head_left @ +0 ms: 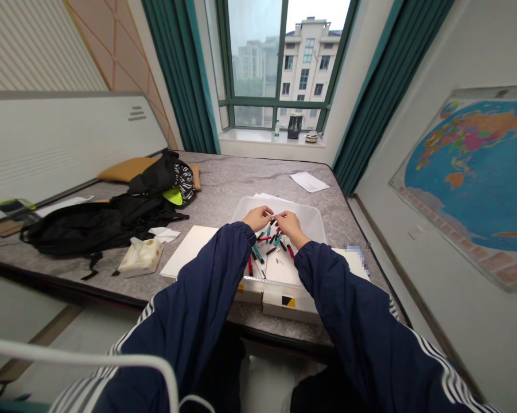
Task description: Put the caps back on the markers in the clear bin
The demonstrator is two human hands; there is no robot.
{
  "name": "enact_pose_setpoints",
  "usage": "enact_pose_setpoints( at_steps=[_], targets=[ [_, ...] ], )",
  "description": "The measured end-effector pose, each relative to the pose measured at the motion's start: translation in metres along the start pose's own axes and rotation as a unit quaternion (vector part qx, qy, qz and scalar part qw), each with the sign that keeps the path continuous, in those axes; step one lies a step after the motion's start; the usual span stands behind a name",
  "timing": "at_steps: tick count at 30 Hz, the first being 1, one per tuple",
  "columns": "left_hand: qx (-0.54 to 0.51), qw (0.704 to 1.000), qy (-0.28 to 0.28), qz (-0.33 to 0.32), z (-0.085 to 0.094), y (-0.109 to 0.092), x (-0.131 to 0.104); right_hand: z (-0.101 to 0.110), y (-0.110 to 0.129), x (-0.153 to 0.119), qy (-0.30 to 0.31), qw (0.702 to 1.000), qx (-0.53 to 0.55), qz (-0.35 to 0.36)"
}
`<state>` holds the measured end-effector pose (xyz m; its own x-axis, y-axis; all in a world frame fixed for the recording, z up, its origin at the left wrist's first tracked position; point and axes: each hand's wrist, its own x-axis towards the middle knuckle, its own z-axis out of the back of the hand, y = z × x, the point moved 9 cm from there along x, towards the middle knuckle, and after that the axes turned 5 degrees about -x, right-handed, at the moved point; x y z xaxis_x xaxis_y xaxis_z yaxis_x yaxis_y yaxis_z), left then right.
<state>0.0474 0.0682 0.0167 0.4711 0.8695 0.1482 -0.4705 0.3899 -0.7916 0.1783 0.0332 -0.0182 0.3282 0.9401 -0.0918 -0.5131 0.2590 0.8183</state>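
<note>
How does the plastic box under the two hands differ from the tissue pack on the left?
The plastic box is larger than the tissue pack. The box is translucent, while the pack looks cream-coloured. The box stands open with loose pens inside; the pack has a white tissue sticking out of its top. Both are pale.

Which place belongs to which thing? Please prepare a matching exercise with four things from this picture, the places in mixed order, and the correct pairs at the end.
1. Left hand
2. Pens
3. World map
4. Tissue pack

A. On the wall, at the right of the picture
B. Near the black bag
C. Over the clear box, close to the right hand
D. Lying inside the box

Pairs: 1-C; 2-D; 3-A; 4-B
</note>
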Motion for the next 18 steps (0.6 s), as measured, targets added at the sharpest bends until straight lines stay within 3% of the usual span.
enact_pose_setpoints(
  at_steps=[8,18],
  targets=[
    [0.016,0.999,0.003,-0.033,0.000,-0.004,-0.003,-0.010,-0.001,0.000,0.037,0.996,0.081,-0.012],
    [-0.028,0.998,0.060,-0.005,-0.012,-0.005,-0.007,0.002,0.004,0.005,-0.015,0.998,-0.054,0.037]
  ],
)
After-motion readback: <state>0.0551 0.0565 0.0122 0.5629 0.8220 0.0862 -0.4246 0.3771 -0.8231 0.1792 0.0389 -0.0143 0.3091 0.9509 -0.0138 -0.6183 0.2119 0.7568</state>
